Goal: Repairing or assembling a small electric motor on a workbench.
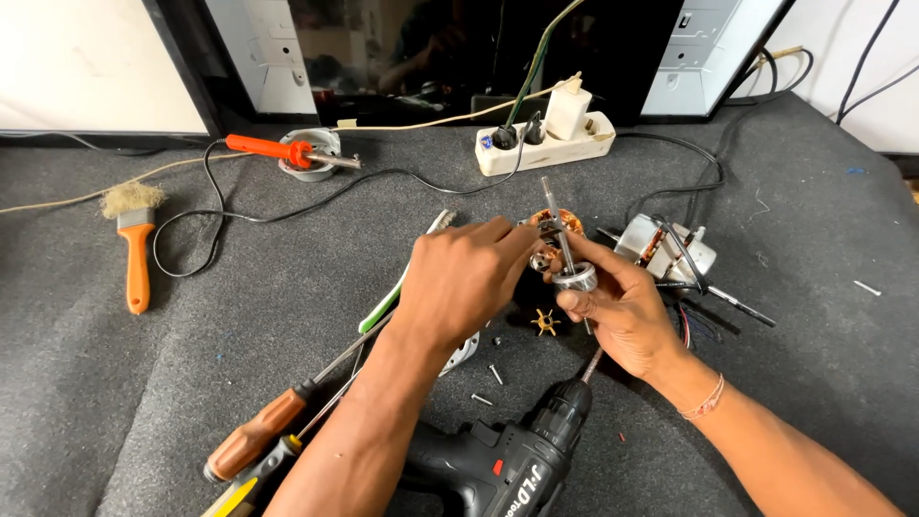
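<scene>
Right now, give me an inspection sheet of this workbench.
Surface: grey felt mat, dusty.
Job's things: motor rotor with shaft held over the mat; motor housing beside it.
Clutter: drill, screwdrivers, brush, soldering iron, loose screws.
Hands: left hand fingers pinch the rotor; right hand grips its lower end.
Cables: black cord loops to power strip.
Surroundings: white panels behind.

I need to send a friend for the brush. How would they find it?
On the grey felt-covered table, look to the far left edge. The small paintbrush lies there alone, with an orange handle and frayed tan bristles, unlike the orange-handled soldering iron farther back.
</scene>
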